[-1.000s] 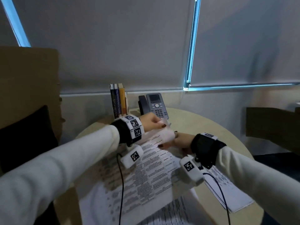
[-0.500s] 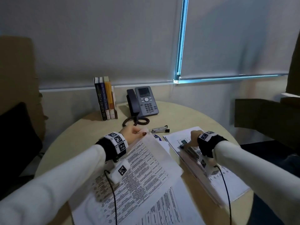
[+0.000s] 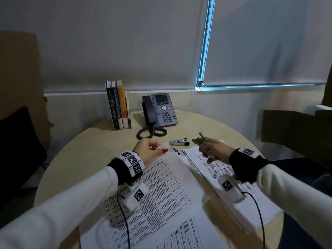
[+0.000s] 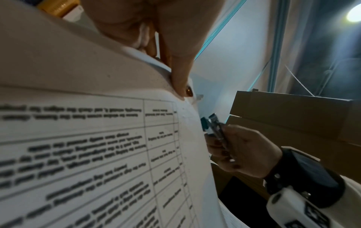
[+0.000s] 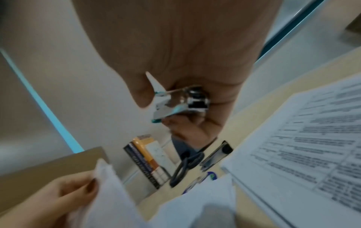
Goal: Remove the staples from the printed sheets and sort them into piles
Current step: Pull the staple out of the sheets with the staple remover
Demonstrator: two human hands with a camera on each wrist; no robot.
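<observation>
Two hands work over a round table (image 3: 93, 141): the left hand (image 3: 149, 151) pinches the far corner of a printed sheet (image 3: 161, 186) lying before the person, while the right hand (image 3: 213, 151) grips a staple remover (image 3: 198, 139) above a pile of sheets (image 3: 224, 177) on the right. A stapler (image 3: 178, 141) lies between them.

Books (image 3: 118, 105) left of desk phone (image 3: 159, 109) at table (image 3: 75, 155) rear; stapler (image 3: 178, 141) before phone; stapled sheets (image 3: 161, 191) left of paper pile (image 3: 233, 191).
</observation>
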